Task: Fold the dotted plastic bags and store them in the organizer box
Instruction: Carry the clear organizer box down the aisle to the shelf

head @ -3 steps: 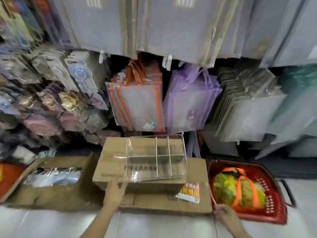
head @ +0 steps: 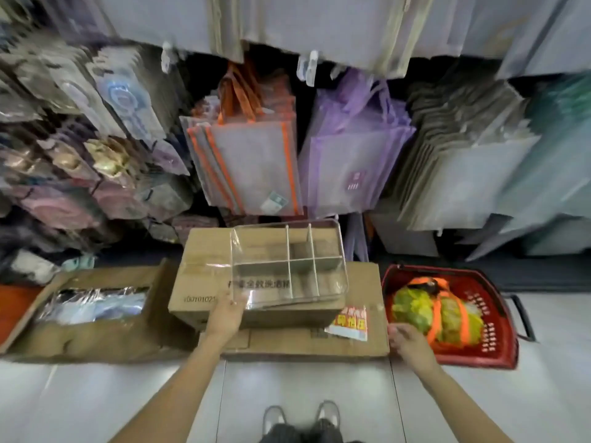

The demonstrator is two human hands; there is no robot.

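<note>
Nearest, two shoes (head: 299,418) on pale floor tiles (head: 96,404), both forearms reaching forward from the lower edge.

Left hand (head: 225,316): at the near left corner of the clear organizer box (head: 287,266), fingers reaching up to its lower edge; grasp on the corner likely but blurred, so not possible to tell for certain.

Right hand (head: 406,342): at the near left rim of the red basket (head: 492,353), fingers loosely curled, nothing visibly held; released.

Organizer box: transparent, split by white dividers into several compartments, all bare, resting on top of a closed cardboard carton (head: 204,270). That carton stacked on a wider, flat carton (head: 319,343) lying on the floor. A red-and-yellow printed packet (head: 348,322) on the flat carton, just right of the upper carton.

Red basket: on the floor right of the cartons, black handle on its far right side, holding a yellow-green bundle with orange straps (head: 438,318); dots not discernible.

Left of the stack: an open carton (head: 96,334) holding shiny plastic-wrapped goods.

Farther back: hanging mesh bags with orange trim (head: 249,161), purple bags (head: 355,161), grey bags (head: 463,174) to the right, packaged items (head: 80,129) on the left, grey fabric panels (head: 319,24) across the top.
</note>
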